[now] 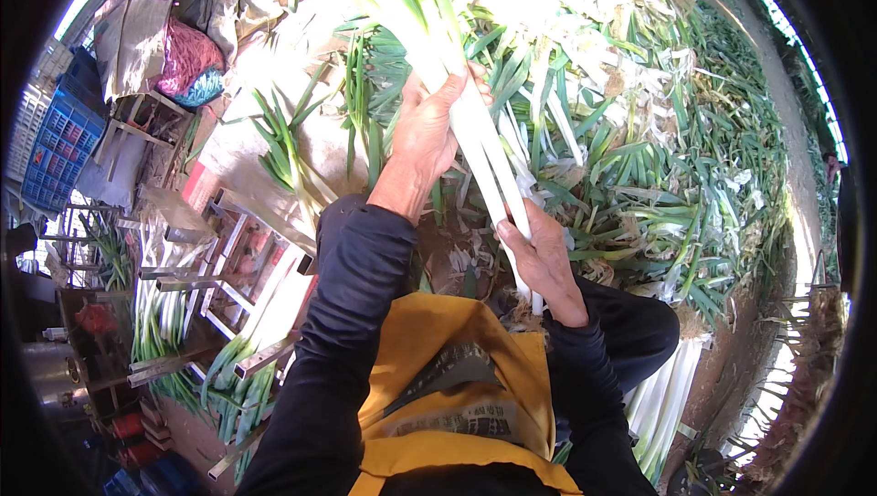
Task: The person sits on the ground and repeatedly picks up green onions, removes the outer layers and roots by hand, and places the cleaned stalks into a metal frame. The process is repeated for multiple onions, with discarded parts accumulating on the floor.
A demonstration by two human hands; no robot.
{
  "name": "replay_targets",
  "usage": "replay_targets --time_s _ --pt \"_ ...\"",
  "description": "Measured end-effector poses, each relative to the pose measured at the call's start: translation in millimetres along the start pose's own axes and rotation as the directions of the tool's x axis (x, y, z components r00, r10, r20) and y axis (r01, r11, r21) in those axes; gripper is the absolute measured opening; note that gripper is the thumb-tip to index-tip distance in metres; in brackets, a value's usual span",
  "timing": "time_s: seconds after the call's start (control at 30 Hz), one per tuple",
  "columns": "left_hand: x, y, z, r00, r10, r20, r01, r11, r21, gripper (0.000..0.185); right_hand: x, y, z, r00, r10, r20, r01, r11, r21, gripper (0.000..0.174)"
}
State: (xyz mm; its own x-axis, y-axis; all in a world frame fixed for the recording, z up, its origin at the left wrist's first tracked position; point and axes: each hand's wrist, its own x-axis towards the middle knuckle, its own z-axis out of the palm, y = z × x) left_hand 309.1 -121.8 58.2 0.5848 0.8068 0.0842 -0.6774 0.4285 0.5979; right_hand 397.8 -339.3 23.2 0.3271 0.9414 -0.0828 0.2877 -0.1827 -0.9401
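Observation:
My left hand point(431, 116) grips a few leeks or large green onions point(479, 146) around the upper part of their white stalks. Their green leaves fan out beyond it towards the top of the view. Lower on the same stalks, near the roots, my right hand point(538, 249) is closed around them. The roots hang just above the yellow apron point(452, 373), which bears writing. A large heap of leeks and stripped leaves point(637, 188) lies in front and to the right; its top is washed out by sunlight.
At the left stands a metal frame point(274, 222) with leeks laid across it. Blue plastic crates point(65, 140) and pink and blue twine point(192, 61) are farther back left. A bundle of leeks point(668, 393) lies by the right knee.

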Motion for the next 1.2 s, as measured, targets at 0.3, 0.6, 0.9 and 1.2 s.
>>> replay_targets --time_s 0.3,0.6,0.9,1.2 --pt "0.4 7.4 5.1 0.991 -0.114 0.074 0.120 0.989 -0.091 0.042 -4.7 14.3 4.0 0.981 -0.099 -0.168 0.117 0.988 0.102 0.023" --pt "12.9 5.9 -16.8 0.991 -0.100 0.089 0.107 0.991 -0.079 0.031 2.3 -28.4 13.0 0.997 -0.028 -0.079 0.037 0.992 0.124 0.026" --pt "-4.5 15.3 -8.3 0.995 -0.096 0.018 0.097 0.986 -0.132 0.035 -24.8 -24.3 4.7 0.963 0.119 0.243 -0.208 0.900 0.383 0.029" --pt "-4.8 40.2 -7.1 0.979 -0.206 0.002 0.197 0.932 -0.304 0.036 -47.3 -6.8 -9.7 0.890 0.158 0.429 -0.390 0.750 0.535 0.030"
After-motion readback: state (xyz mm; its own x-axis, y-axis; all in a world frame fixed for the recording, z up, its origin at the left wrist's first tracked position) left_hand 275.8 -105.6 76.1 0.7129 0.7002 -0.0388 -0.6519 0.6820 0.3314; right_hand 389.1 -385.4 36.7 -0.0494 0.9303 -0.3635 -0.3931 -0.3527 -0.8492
